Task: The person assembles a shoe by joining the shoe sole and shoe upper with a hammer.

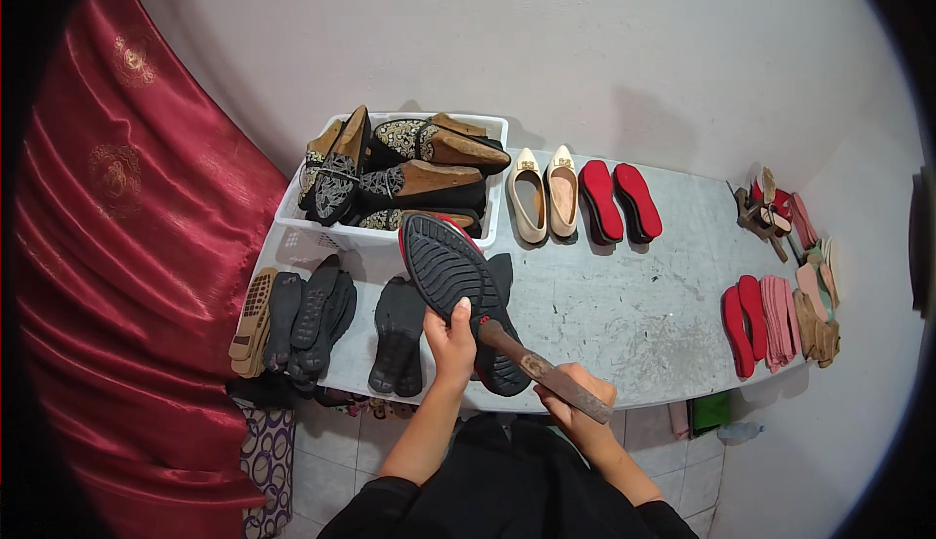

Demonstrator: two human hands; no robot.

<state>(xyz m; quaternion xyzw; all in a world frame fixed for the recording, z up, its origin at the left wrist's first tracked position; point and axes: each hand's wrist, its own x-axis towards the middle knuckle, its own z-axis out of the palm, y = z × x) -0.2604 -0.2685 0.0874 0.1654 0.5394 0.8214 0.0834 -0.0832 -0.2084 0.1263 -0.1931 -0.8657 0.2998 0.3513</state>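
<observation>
My left hand is closed round a shoe, its thumb pressed on the ridged black sole, which faces up toward me. A strip of red shows along the toe's edge, and the shoe's upper is hidden underneath. In my right hand is a hammer, the fingers wrapped round it below its long, brown, worn head. One end of that head meets the middle of the sole, or is just above it. The shoe is held over the table's near edge, beside loose black soles.
A white basket holds several patterned shoes on wooden lasts. Cream shoes and red-topped soles stand behind on the grey table. More soles lie left; red and pink pieces lie right. A red curtain hangs left.
</observation>
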